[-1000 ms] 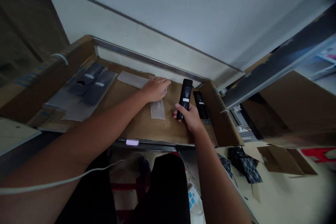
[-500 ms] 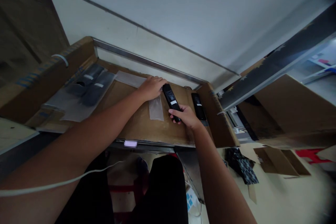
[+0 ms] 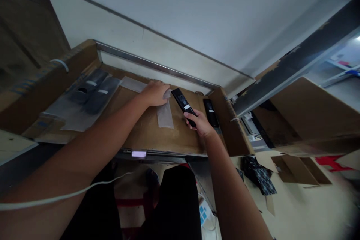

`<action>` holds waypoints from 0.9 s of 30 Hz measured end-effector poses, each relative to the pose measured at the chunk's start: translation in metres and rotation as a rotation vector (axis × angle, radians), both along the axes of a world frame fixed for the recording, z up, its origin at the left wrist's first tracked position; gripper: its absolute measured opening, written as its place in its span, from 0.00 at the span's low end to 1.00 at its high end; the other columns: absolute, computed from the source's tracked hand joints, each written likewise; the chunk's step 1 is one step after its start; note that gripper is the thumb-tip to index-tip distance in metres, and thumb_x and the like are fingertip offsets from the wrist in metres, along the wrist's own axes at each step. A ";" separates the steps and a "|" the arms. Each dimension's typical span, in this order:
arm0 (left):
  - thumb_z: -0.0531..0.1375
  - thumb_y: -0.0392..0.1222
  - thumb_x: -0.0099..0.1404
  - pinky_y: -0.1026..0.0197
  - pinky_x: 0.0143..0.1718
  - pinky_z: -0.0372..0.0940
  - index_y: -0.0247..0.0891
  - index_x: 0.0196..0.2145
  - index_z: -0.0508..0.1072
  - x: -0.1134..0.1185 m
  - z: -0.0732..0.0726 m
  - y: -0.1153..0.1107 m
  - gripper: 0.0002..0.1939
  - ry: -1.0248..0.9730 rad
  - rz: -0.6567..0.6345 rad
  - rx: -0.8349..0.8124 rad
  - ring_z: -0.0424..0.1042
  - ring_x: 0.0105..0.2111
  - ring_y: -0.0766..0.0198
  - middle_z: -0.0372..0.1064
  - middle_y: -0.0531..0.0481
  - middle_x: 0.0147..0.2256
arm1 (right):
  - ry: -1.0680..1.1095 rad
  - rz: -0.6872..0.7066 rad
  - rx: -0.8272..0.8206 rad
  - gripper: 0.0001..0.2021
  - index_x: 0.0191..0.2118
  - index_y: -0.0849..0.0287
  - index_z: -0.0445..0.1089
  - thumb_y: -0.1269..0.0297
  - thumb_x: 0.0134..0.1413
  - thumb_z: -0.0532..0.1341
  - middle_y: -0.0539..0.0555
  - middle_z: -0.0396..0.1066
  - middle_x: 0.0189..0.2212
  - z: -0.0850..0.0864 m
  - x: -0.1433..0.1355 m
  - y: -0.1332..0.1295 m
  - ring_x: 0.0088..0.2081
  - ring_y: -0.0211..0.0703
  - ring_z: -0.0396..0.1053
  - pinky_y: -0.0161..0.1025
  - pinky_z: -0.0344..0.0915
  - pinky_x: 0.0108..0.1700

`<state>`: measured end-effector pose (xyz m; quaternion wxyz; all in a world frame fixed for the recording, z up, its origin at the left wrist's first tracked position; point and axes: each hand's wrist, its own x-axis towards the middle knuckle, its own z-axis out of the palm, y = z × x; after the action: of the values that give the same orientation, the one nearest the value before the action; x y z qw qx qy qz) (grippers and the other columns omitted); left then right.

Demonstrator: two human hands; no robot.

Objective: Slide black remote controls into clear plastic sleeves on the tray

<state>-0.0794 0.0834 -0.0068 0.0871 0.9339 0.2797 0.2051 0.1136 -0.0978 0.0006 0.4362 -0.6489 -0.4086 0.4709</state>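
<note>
My right hand (image 3: 199,122) grips the lower end of a black remote control (image 3: 182,102) with a small white label. My left hand (image 3: 156,93) is closed on the upper end of a translucent plastic sleeve (image 3: 165,114), just left of the remote's top end. Another sleeve (image 3: 132,84) lies behind my left wrist. A second black remote (image 3: 210,113) rests on the cardboard at the right. Bagged dark remotes (image 3: 97,93) with white labels lie at the left.
The cardboard-lined work surface (image 3: 146,135) has raised cardboard sides (image 3: 234,127). A pale panel (image 3: 168,18) rises behind it. Open cardboard boxes (image 3: 300,170) stand at the right, and a white cable (image 3: 70,195) crosses my left arm.
My left hand has moved left, away from the remote's top end, and now has the sleeve's end. The remote has shifted slightly left at its top and tilts more in my right hand.
</note>
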 end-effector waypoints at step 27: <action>0.59 0.34 0.56 0.47 0.53 0.62 0.37 0.55 0.60 0.030 -0.010 -0.053 0.28 -0.127 -0.376 -0.036 0.63 0.53 0.46 0.65 0.38 0.52 | -0.045 -0.352 0.231 0.19 0.35 0.59 0.70 0.57 0.36 0.74 0.47 0.73 0.21 -0.017 -0.024 0.012 0.22 0.36 0.67 0.33 0.64 0.26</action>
<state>-0.0497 0.0301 -0.0166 0.1580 0.9531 0.0981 0.2389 0.0894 -0.0856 -0.0167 0.5738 -0.6663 -0.3501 0.3228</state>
